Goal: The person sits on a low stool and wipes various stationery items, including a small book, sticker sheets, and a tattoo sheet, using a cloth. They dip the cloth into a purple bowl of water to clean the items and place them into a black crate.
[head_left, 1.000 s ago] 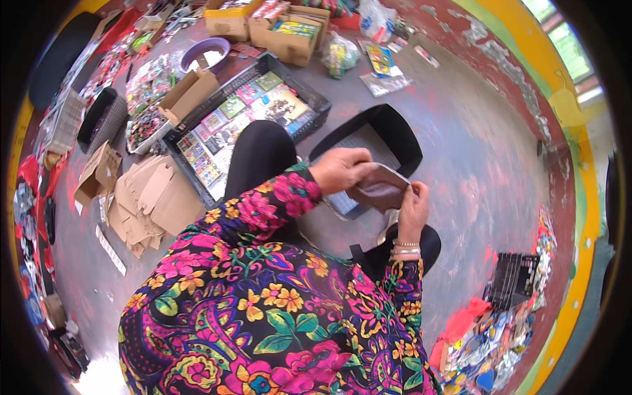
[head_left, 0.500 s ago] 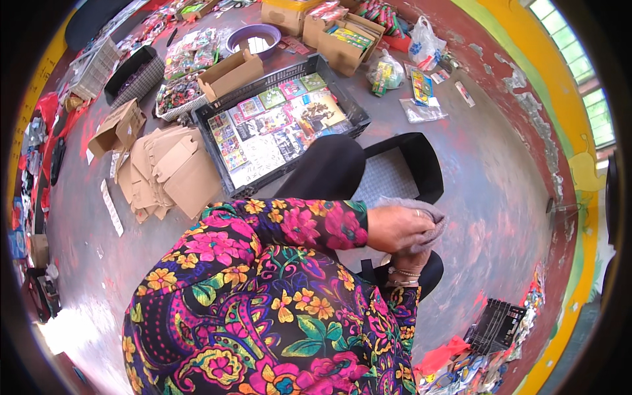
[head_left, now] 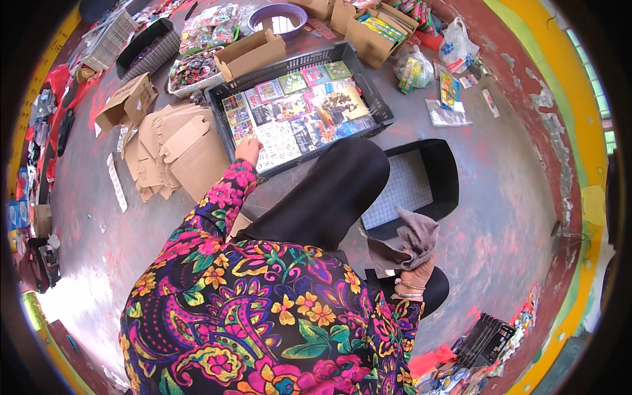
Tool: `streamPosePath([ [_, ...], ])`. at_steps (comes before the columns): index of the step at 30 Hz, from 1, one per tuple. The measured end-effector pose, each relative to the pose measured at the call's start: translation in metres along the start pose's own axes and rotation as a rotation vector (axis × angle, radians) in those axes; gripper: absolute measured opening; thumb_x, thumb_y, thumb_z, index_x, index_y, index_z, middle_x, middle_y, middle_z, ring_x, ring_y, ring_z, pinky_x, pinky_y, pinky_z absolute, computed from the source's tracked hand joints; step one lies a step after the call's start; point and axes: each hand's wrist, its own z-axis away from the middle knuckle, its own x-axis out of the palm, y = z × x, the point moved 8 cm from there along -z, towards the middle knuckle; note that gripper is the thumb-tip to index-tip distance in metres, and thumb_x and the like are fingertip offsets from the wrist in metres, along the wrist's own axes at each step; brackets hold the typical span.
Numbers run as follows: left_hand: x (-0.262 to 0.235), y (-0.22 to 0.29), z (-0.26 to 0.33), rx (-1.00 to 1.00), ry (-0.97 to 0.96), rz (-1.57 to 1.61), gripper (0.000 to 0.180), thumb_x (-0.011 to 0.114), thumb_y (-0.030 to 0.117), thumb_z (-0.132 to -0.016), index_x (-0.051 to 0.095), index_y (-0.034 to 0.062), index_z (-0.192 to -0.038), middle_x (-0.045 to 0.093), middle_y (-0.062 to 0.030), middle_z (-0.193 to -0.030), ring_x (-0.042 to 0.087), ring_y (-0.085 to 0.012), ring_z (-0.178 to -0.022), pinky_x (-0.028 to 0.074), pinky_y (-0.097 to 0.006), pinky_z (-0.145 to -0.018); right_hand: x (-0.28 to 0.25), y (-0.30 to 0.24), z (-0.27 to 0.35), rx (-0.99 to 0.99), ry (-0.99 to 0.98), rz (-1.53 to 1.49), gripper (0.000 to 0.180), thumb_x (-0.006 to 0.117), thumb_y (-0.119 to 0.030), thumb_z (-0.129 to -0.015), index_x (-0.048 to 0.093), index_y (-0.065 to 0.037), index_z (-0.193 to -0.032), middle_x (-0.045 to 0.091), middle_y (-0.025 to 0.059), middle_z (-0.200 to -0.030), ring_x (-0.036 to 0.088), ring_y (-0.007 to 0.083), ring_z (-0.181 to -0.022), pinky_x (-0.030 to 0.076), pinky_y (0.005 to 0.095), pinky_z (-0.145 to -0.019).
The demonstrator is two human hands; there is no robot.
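Note:
My left hand [head_left: 249, 150] reaches to the near left corner of a low black plastic crate [head_left: 376, 104], its fingers curled in at the rim. What lies between them, if anything, is too small to make out. Flat printed sheets and colourful card packs [head_left: 293, 118] cover the crate's bottom. In my right hand [head_left: 421, 270] is a crumpled grey-purple cloth [head_left: 420, 234], gripped above my bent knee. Just beyond the cloth stands an open black box [head_left: 442, 172] with a pale checked lining.
Flattened brown cardboard [head_left: 191, 148] lies left of the crate. Behind stand a purple basin [head_left: 299, 13], a long open carton [head_left: 253, 56], a basket of small goods [head_left: 197, 69] and a carton of packs [head_left: 375, 39]. Plastic bags [head_left: 459, 46] sit by the right wall.
My left hand has let go of the cloth and moved left and forward to the crate's corner. The cloth stays in my right hand, now hanging looser. The view has shifted.

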Motion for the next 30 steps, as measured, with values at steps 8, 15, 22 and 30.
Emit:
streamPosePath([
  [8,0.047,-0.011,0.055,-0.011,-0.325,-0.217,0.028,0.053,0.025,-0.074,0.065,0.0049,-0.089,0.064,-0.0185,-0.088,0.06,-0.0323,-0.088,0.046,-0.038,-0.079,0.027,-0.004,-0.034,-0.028,0.042,0.288,0.033,0.054,-0.011,-0.082,0.051,-0.003,-0.114,0.061,0.0103,-0.098,0.063,0.0203,-0.08,0.055,0.0269,-0.053],
  [15,0.084,0.063,0.031,0.175,-0.323,-0.101,0.029,0.05,0.026,-0.075,0.066,0.0045,-0.086,0.064,-0.0183,-0.083,0.061,-0.0327,-0.082,0.047,-0.039,-0.076,0.028,0.005,-0.016,0.123,0.035,0.264,0.032,0.055,-0.019,-0.085,0.052,-0.005,-0.113,0.061,0.0082,-0.099,0.062,0.0202,-0.082,0.054,0.0316,-0.067],
  [22,0.219,0.031,-0.069,-0.44,-0.505,0.325,0.02,0.053,0.026,-0.08,0.06,0.01,-0.09,0.061,-0.0053,-0.083,0.056,-0.0172,-0.069,0.046,-0.034,-0.06,-0.021,0.034,-0.007,0.22,0.237,0.124,0.025,0.051,-0.019,-0.089,0.053,-0.004,-0.109,0.06,0.0062,-0.099,0.06,0.0195,-0.088,0.05,0.0343,-0.077],
  [30,0.29,-0.018,-0.139,-0.697,-0.287,0.335,0.031,0.052,0.03,-0.081,0.062,0.0025,-0.09,0.064,-0.0117,-0.082,0.061,-0.0198,-0.067,0.048,-0.036,-0.061,-0.036,0.03,-0.018,0.258,0.331,0.187,0.026,0.05,-0.013,-0.088,0.053,0.0,-0.11,0.06,0.0084,-0.101,0.059,0.0194,-0.089,0.049,0.0319,-0.079],
])
